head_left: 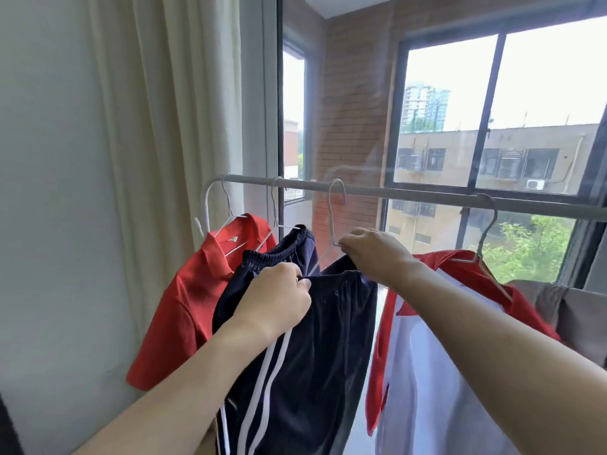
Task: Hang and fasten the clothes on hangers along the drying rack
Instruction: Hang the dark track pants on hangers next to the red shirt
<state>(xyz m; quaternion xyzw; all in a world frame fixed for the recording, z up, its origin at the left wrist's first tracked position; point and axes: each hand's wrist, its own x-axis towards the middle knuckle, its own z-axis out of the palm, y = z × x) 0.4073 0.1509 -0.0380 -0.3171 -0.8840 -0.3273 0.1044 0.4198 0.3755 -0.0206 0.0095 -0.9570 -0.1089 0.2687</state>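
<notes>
A grey drying rack rail (427, 196) runs from left to right in front of a sliding glass door, with four wire hangers hooked over it. The left hand (279, 298) pinches the dark waistband of a pair of navy track shorts (315, 356) with white side stripes, its fingers curled round the fabric. The right hand (377, 254) grips the other end of the same waistband, and its fingertips also pinch the base of the third hanger (335, 211), whose hook sits over the rail. The shorts hang down between the two forearms, near the middle of the rack. Just left of them, a second pair of navy shorts (285, 247) with a gathered elastic waist hangs from the second hanger (275, 208). At the far left end, a red polo shirt (184, 310) hangs on the first hanger (226, 208), beside a cream curtain (170, 126). To the right, a red and white jacket (427, 356) hangs from the fourth hanger (486, 231). Beyond the glass are a brick wall (354, 110) and a window (492, 110) showing buildings and trees.
</notes>
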